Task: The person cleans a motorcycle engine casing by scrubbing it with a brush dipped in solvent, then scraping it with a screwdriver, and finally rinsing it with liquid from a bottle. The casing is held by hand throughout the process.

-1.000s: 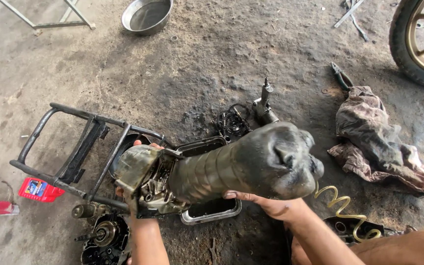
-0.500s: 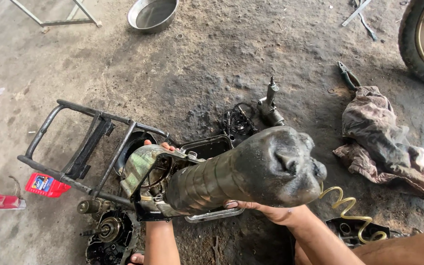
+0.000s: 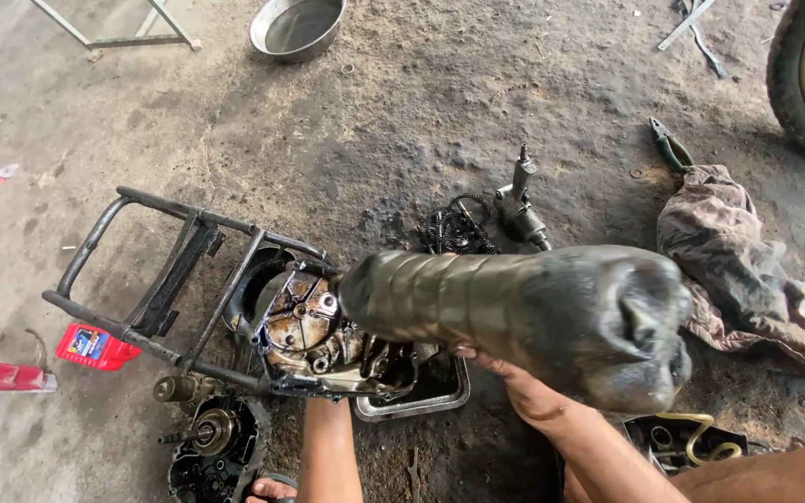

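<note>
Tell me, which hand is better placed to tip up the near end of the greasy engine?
Probably the right hand: it cups the underside of the engine near its big close end. The left forearm reaches under the far end, by the metal tray, with its hand hidden.

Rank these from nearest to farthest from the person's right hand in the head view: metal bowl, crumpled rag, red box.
From the right hand:
1. Crumpled rag, on the right.
2. Red box, on the far left by the black frame.
3. Metal bowl, at the top edge.

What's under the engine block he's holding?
A metal tray sits under the engine, only its right corner showing. The tray's contents and the left hand are hidden; the right hand supports the dark pipe.
</note>
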